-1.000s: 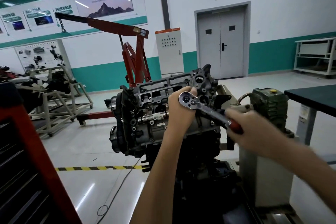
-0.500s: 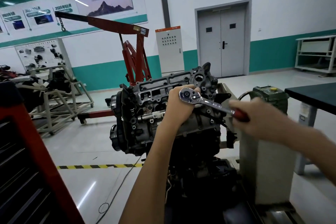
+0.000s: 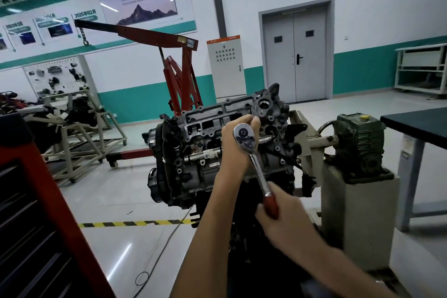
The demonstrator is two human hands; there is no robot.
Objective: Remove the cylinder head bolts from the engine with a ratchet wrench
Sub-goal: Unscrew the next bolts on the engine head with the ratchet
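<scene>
A grey engine (image 3: 193, 152) sits on a stand in the middle, its cylinder head face tilted toward me. A chrome ratchet wrench (image 3: 256, 167) with a red grip stands on the head, its round head at the upper end and the handle slanting down to the right. My left hand (image 3: 235, 145) is curled around the ratchet head from behind, fingertips over its top. My right hand (image 3: 283, 218) grips the red handle low down. The bolt and socket under the ratchet head are hidden.
A red engine hoist (image 3: 179, 75) stands behind the engine. A green gearbox (image 3: 358, 143) sits on a grey pedestal at right, next to a dark-topped table (image 3: 420, 123). A red tool cabinet (image 3: 36, 225) fills the lower left. A cable lies on the floor by a yellow-black stripe (image 3: 130, 223).
The ratchet handle has swung down and toward me, from pointing right to pointing steeply downward. My right hand followed it; my left hand stayed on the ratchet head.
</scene>
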